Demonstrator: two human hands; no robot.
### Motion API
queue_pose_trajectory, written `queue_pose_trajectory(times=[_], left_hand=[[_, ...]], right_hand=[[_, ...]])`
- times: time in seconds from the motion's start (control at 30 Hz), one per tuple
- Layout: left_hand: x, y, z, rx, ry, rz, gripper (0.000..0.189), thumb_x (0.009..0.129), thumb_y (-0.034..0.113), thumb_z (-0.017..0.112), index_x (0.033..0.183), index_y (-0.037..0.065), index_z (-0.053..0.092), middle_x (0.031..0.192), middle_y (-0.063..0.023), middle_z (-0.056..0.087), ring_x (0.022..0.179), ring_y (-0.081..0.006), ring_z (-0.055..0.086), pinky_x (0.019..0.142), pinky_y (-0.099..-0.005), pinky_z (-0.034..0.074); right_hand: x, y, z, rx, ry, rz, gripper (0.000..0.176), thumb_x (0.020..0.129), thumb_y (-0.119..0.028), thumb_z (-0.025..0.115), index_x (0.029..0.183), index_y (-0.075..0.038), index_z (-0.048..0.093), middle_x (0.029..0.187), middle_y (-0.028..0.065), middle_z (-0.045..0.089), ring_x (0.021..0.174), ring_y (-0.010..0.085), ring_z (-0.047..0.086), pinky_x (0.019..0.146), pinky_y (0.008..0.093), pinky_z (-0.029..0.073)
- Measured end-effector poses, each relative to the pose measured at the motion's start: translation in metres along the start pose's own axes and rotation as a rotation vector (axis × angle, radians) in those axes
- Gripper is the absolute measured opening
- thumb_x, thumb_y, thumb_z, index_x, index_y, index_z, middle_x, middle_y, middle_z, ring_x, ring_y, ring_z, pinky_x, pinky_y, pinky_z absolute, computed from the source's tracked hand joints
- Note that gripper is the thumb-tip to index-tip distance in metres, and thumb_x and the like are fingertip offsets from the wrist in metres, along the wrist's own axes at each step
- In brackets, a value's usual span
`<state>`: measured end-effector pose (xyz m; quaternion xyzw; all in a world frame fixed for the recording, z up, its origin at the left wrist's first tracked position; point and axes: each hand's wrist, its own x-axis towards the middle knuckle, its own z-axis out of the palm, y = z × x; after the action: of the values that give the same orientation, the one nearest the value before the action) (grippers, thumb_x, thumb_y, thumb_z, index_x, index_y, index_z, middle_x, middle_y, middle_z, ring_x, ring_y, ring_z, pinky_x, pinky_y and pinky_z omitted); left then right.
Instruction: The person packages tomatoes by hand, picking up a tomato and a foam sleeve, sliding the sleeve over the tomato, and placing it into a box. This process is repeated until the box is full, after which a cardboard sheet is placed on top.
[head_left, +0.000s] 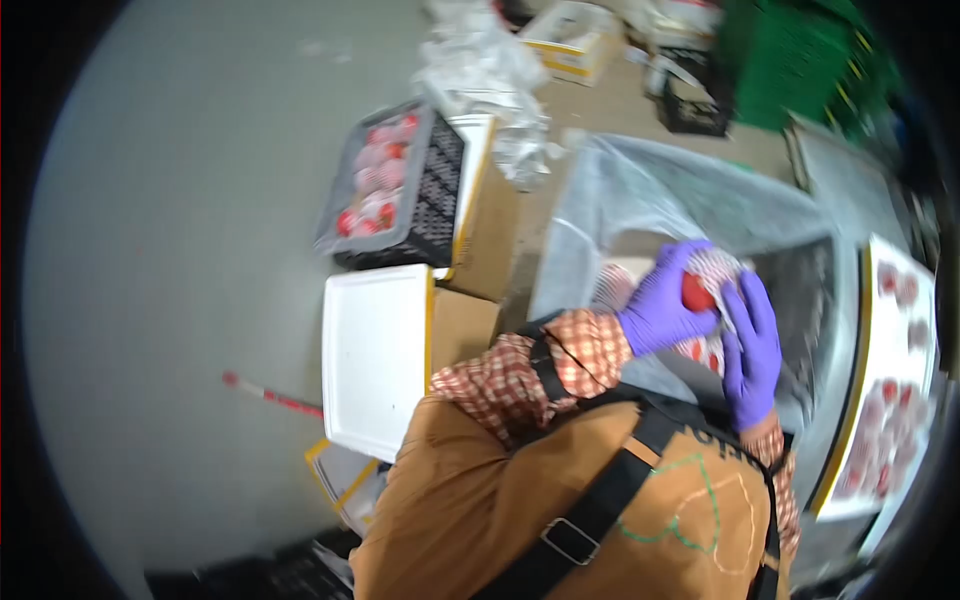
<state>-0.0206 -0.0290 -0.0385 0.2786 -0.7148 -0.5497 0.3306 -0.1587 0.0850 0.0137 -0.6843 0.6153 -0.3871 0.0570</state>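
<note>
Both of my hands wear purple gloves and meet over a crate with a pale plastic liner (pixel 640 165). My left hand (pixel 668 305) is closed round a round red fruit (pixel 697 291). A white foam net (pixel 715 265) covers the fruit's far side, leaving its red skin bare towards me. My right hand (pixel 752 345) grips the same netted fruit from the right, fingers bent along the net. Below the hands, more red fruits in nets (pixel 700 350) lie in the crate, partly hidden. Another netted fruit (pixel 612 287) sits left of my left hand.
A black crate (pixel 430 190) of netted red fruits stands on boxes to the left, near a white box lid (pixel 375 350). At the right lies a white tray (pixel 880 380) with packed fruits. Crumpled white plastic (pixel 480 85) and a green bin (pixel 790 60) are farther off.
</note>
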Motion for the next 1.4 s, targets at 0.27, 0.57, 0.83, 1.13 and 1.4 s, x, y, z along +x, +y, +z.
queue_pose_trajectory(times=[0.27, 0.57, 0.83, 1.13, 1.4], left_hand=[[-0.042, -0.021, -0.133, 0.113, 0.479, 0.074, 0.078, 0.068, 0.013, 0.078, 0.134, 0.003, 0.038, 0.127, -0.0138, 0.048, 0.119, -0.0222, 0.048, 0.104, -0.0362, 0.039], [-0.099, -0.109, -0.375, -0.142, 1.21, -0.111, 0.076, 0.071, 0.016, 0.082, 0.134, -0.004, 0.042, 0.122, -0.0139, 0.053, 0.108, -0.0218, 0.054, 0.091, -0.0306, 0.047], [-0.098, -0.148, -0.493, 1.25, 0.559, -0.702, 0.053, 0.086, 0.034, 0.057, 0.13, 0.006, 0.052, 0.131, -0.0255, 0.051, 0.12, -0.0387, 0.051, 0.104, -0.0463, 0.038], [-0.09, -0.171, -0.514, 1.425, 0.215, -1.005, 0.041, 0.088, 0.03, 0.046, 0.116, 0.005, 0.063, 0.115, -0.0233, 0.063, 0.107, -0.0412, 0.06, 0.094, -0.0487, 0.046], [0.029, -0.033, -0.329, 0.416, 0.121, -0.034, 0.028, 0.095, 0.003, 0.048, 0.12, -0.002, 0.059, 0.118, -0.0103, 0.063, 0.108, -0.0164, 0.059, 0.096, -0.029, 0.044]], right_hand=[[-0.011, -0.001, 0.028, 0.244, -0.24, 0.107, 0.038, 0.095, -0.015, 0.05, 0.13, 0.0, 0.053, 0.135, 0.0185, 0.052, 0.126, 0.0308, 0.05, 0.105, 0.0382, 0.036], [-0.038, 0.014, 0.041, 0.215, -0.288, 0.287, 0.027, 0.095, -0.008, 0.05, 0.119, 0.0, 0.06, 0.122, 0.0172, 0.061, 0.115, 0.0281, 0.058, 0.099, 0.0357, 0.043], [-0.037, 0.009, 0.046, 0.081, -0.24, 0.383, 0.025, 0.094, -0.006, 0.05, 0.115, 0.0, 0.062, 0.115, 0.0158, 0.064, 0.109, 0.0275, 0.061, 0.096, 0.0358, 0.045], [-0.035, 0.006, 0.027, -0.027, -0.088, 0.385, 0.027, 0.089, 0.002, 0.052, 0.113, -0.002, 0.065, 0.113, 0.0132, 0.066, 0.108, 0.0266, 0.063, 0.094, 0.0347, 0.048], [-0.069, 0.038, -0.028, 0.098, 0.191, 0.528, 0.029, 0.091, 0.001, 0.052, 0.117, -0.004, 0.063, 0.113, 0.0093, 0.066, 0.106, 0.0199, 0.062, 0.093, 0.0291, 0.048]])
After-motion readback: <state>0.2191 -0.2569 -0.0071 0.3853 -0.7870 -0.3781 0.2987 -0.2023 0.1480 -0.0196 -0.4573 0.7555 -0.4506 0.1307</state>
